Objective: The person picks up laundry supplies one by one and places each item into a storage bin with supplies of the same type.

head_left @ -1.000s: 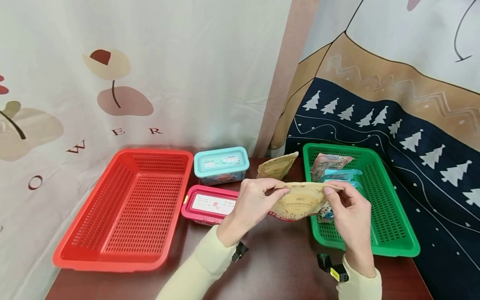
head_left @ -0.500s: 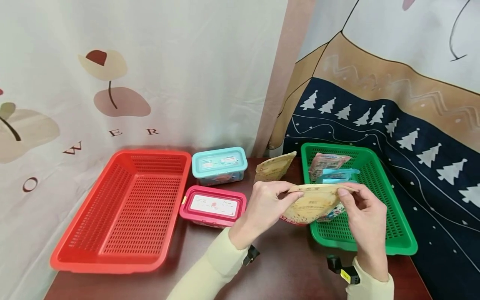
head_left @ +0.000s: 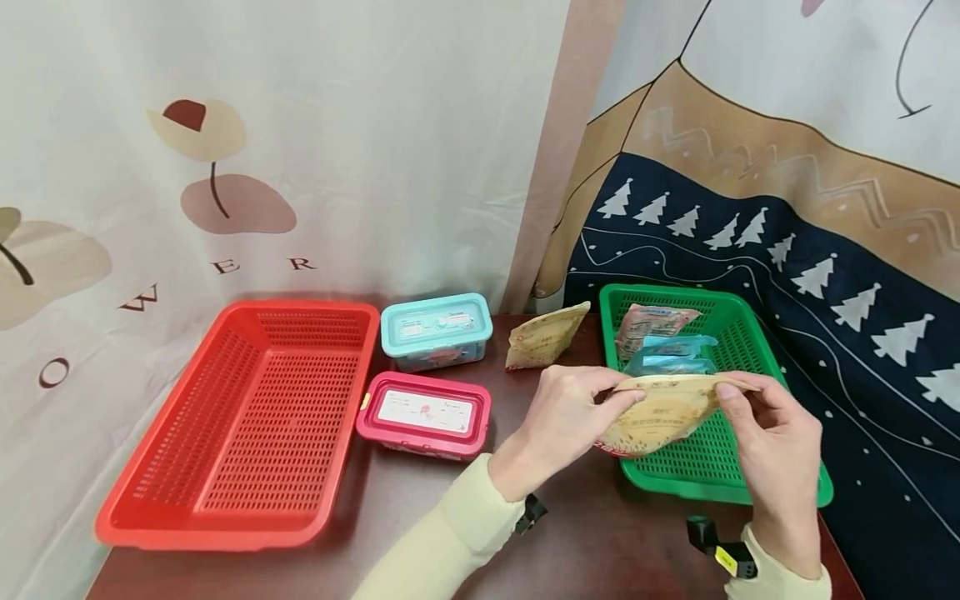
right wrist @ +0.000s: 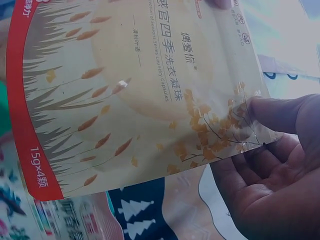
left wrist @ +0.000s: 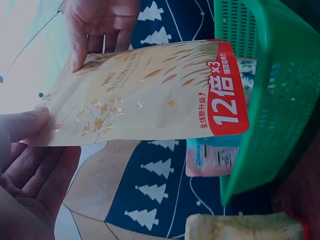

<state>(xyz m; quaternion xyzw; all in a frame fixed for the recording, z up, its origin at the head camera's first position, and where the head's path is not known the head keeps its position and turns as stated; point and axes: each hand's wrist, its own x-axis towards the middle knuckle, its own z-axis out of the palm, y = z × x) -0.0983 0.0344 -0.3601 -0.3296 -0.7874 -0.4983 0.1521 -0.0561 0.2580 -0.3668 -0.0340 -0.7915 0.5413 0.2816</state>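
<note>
A beige pouch of laundry capsules (head_left: 660, 421) with a red lower edge hangs upright over the near left part of the green basket (head_left: 723, 492). My left hand (head_left: 558, 421) pinches its top left corner between thumb and fingers. At the top right corner, my right hand (head_left: 783, 454) pinches it too. The right wrist view shows the pouch front (right wrist: 115, 95) with printed leaves and grain. Inside the green basket lie a pink packet (head_left: 652, 323) and blue packets (head_left: 671, 350), partly hidden by the held pouch. A similar beige pouch (head_left: 546, 337) stands left of that basket.
A teal lidded box (head_left: 437, 329) stands at the back middle of the brown table (head_left: 585, 542). In front of it is a magenta lidded box (head_left: 425, 415). The red basket (head_left: 281, 433) occupies the left side. Printed curtains (head_left: 420, 150) hang behind everything.
Both hands have moved right with the held pouch, which now hangs farther over the green basket. The magenta box, partly covered earlier, shows fully. The camera view has shifted slightly.
</note>
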